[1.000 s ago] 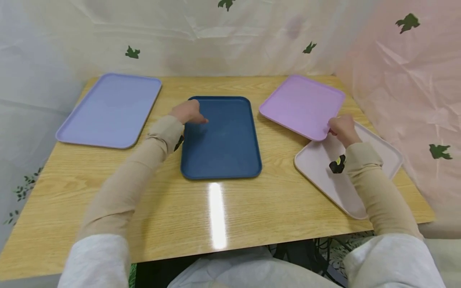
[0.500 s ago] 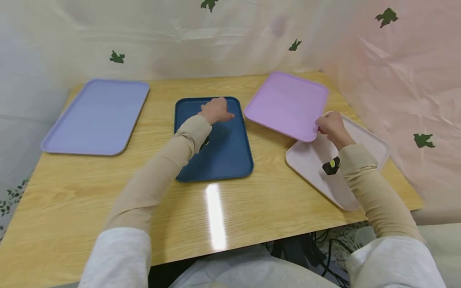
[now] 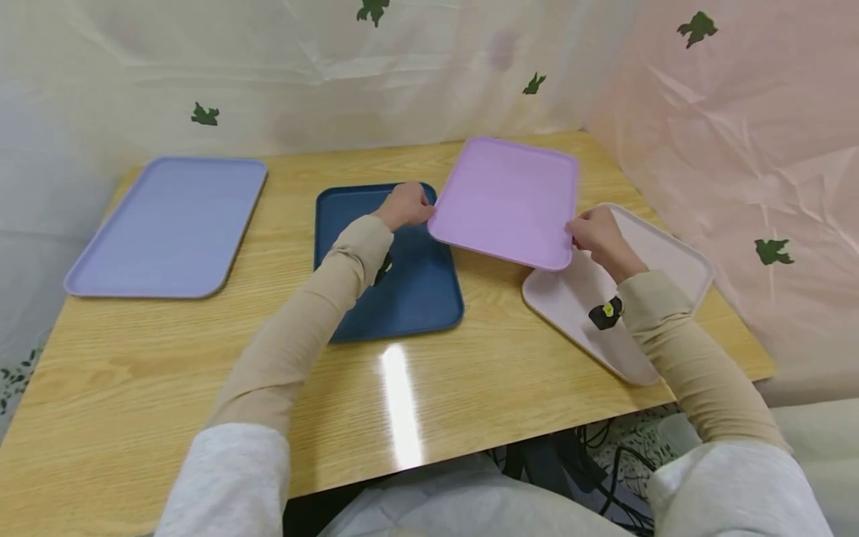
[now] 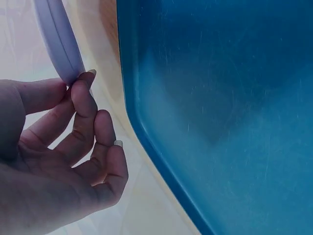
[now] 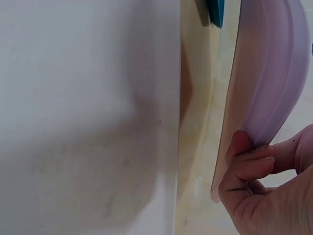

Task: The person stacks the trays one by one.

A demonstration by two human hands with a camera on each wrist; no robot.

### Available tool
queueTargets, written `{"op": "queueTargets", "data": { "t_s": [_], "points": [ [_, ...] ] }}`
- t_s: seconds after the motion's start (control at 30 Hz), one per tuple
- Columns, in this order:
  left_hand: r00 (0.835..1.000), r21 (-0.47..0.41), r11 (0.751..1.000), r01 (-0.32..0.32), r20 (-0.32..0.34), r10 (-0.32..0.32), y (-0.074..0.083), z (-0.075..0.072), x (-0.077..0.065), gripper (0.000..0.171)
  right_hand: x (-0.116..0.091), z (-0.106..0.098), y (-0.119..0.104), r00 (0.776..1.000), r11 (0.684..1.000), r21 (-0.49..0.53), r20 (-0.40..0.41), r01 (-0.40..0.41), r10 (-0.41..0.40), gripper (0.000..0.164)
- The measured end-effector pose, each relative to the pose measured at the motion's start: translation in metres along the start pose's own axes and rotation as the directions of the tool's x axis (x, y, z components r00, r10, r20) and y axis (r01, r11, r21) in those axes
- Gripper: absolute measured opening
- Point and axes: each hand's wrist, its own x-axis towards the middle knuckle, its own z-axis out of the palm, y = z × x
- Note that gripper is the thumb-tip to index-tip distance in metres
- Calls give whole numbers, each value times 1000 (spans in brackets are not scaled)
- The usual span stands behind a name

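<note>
Both hands hold a pinkish-purple tray [image 3: 506, 201], raised above the table. My left hand [image 3: 405, 205] pinches its left edge between thumb and fingers, as the left wrist view also shows. On the opposite side, the right hand [image 3: 597, 233] grips the near right corner. Below the left hand lies a dark blue tray [image 3: 403, 291], partly covered by the forearm. A pale pink tray [image 3: 617, 328] lies askew under the right hand and forearm, its near right part hidden. In the right wrist view, the purple tray [image 5: 274, 73] stands clear of the pale one.
A periwinkle tray [image 3: 171, 227] lies at the table's left. The wooden table [image 3: 255, 418] ends at a front edge close to the body. Hanging sheets [image 3: 282, 82] with green bird shapes close off the back and the right side. Cables [image 3: 614, 477] lie below the table.
My left hand has moved right across the dark blue tray and now pinches the purple tray's left edge. The right hand has brought that tray somewhat leftward. The head view has shifted slightly.
</note>
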Motion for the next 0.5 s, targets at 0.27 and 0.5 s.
{"op": "queueTargets", "data": {
  "t_s": [0.27, 0.5],
  "points": [
    [1000, 28, 999, 26, -8, -25, -4, -6, 0, 31, -8, 7, -8, 998, 998, -29, 16, 63, -63, 14],
    [997, -11, 997, 75, -18, -76, -10, -15, -5, 29, -15, 13, -17, 994, 995, -40, 60, 89, -87, 16]
  ]
}}
